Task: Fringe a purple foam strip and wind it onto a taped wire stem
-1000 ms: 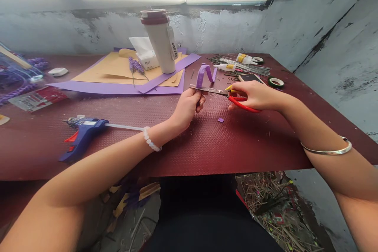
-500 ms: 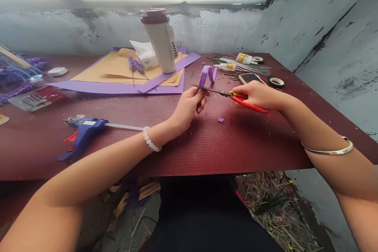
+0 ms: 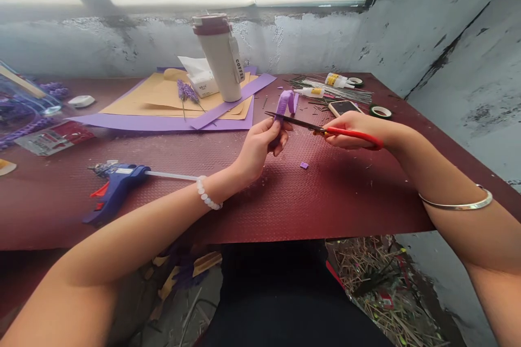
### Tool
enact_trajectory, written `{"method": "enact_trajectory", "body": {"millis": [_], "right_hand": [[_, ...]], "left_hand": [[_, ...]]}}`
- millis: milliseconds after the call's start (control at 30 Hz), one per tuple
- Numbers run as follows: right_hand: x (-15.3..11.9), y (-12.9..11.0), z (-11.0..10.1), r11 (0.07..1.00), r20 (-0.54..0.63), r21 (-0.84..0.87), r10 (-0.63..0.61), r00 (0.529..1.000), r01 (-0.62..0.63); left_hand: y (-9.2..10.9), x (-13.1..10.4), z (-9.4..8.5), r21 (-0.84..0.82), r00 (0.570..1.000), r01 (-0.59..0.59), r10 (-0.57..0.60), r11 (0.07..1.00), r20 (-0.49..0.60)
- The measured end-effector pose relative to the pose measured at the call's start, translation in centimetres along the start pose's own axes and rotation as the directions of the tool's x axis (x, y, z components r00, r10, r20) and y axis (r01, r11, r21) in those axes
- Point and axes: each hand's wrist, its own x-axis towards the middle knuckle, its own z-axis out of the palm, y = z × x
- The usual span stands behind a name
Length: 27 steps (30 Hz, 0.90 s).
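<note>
Purple strip: soft-looking, w/ a ridged surface, bent into an upright arch, its far leg coming down on the R side; bottom of near leg partly hidden. Scissors: dark, thin blades, red handle loop, approx. level, tips pointing L, blades crossing the strip's near leg low down, loop at R, part of handle hidden
</note>
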Motion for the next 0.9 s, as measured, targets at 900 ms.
{"method": "enact_trajectory", "body": {"millis": [900], "right_hand": [[0.39, -0.45, 0.74, 0.963, -0.19, -0.269, -0.072, 0.979, 0.018]], "left_hand": [[-0.16, 0.26, 0.29, 0.094, 0.996, 0.009, 0.0, 0.996, -0.089]]}}
